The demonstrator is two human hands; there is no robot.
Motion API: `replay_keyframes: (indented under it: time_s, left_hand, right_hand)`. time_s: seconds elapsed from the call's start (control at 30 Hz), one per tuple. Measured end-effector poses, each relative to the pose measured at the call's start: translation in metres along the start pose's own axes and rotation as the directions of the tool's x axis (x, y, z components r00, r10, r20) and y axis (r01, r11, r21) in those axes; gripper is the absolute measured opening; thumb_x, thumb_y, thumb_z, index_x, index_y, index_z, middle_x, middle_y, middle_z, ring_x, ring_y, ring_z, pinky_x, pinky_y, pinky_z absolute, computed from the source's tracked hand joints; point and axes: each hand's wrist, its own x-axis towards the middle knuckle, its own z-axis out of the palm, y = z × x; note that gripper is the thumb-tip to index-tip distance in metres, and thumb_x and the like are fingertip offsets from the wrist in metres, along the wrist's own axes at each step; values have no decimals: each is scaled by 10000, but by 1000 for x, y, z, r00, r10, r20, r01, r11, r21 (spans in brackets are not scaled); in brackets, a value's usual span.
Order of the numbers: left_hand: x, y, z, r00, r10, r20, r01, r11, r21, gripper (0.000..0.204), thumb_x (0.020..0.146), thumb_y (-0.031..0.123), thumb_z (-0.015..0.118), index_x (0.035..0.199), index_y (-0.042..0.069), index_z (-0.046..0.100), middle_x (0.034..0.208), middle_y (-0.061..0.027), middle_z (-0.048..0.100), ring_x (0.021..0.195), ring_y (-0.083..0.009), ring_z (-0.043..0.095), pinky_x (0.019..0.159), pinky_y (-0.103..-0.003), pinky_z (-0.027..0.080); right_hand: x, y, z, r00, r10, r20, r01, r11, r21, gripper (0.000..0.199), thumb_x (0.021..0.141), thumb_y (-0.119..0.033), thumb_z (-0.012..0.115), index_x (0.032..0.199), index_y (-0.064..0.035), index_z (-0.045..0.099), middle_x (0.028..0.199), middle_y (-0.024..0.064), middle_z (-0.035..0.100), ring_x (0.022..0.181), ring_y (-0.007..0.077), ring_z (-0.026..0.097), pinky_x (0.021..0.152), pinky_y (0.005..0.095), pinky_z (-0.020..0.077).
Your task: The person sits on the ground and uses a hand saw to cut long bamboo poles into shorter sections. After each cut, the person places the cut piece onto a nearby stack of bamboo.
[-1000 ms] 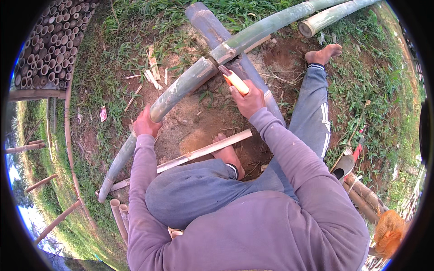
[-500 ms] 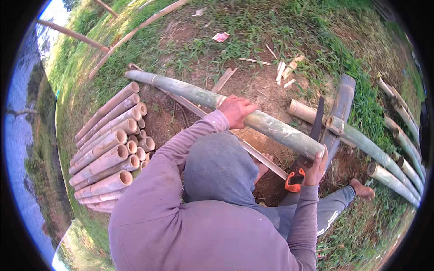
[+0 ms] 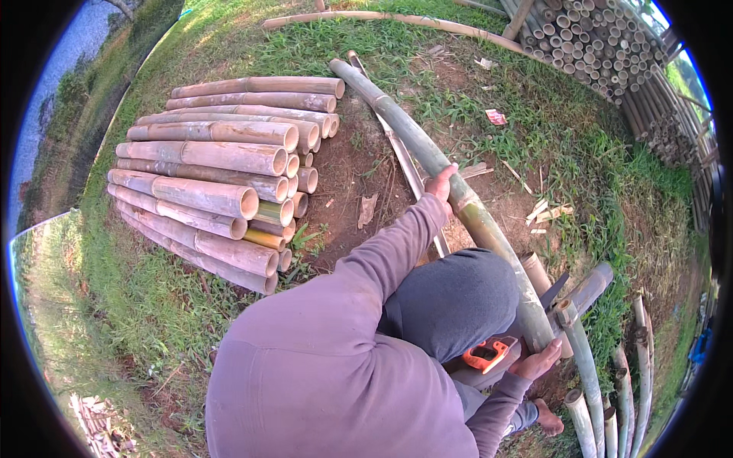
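Note:
A long green bamboo pole [image 3: 489,227] slants across my front, from the far grass down to my right. My left hand [image 3: 440,186] is closed around its middle, with the thumb showing on top. My right hand [image 3: 537,361] cups the near cut end, its fingers partly hidden beneath. Under that end a handsaw with an orange handle [image 3: 486,354] lies by my bent grey-trousered knee [image 3: 466,298]. Its dark blade [image 3: 558,288] shows beyond the pole. Close by, a thick dark bamboo post [image 3: 592,288] lies tilted next to a green bamboo length [image 3: 580,347].
Several cut bamboo tubes [image 3: 214,159] are stacked at left. A split bamboo strip [image 3: 406,159] runs beside the pole, and bamboo offcuts [image 3: 551,214] lie on the dirt. More bamboo lengths [image 3: 582,421] rest at lower right. A large bamboo stack [image 3: 580,46] stands far right.
The view has swung left, bringing more of the tube stack in. The pole now slants more steeply. My left hand has shifted from over the pole's top to its near side.

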Motion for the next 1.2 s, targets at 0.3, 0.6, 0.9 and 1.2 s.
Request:
replay_keyframes:
  time_s: [0.3,0.6,0.9,1.2]
  left_hand:
    - [-152,35,79,950,311,-2,-310,947,83,559,863,226,901,1270,19,578,1081,-94,682,940,-222,686,885,-426,567]
    - [-176,243,-46,689,712,-139,-720,694,-15,398,873,165,891,1160,2,669,1034,-94,722,851,-215,736,768,-399,622]
    - [-204,593,-304,507,777,-375,-814,574,89,828,797,227,921,1420,-158,534,1316,-224,672,1046,-334,725,900,-488,622]
    - [-175,511,-331,415,835,-362,197,307,931,1320,734,761,823,1756,251,161,1775,-332,-22,1667,-469,38,1341,-537,156]
  right_hand:
    - [124,-83,-44,959,211,192,-223,974,46,813,1003,-699,646,1464,-35,548,1302,152,644,1056,307,678,766,422,594]
    - [47,-128,155,750,103,653,-9,989,-147,619,1092,-628,528,1322,-58,599,1058,126,701,747,222,707,575,335,580]
    - [-190,-158,288,22,22,1000,349,937,-29,648,1088,-494,639,1474,10,510,1173,176,701,892,251,746,800,366,593]
    - [-181,-132,230,-38,-212,977,869,475,137,562,875,-180,850,1363,-10,629,1167,218,704,1021,403,706,896,481,563]
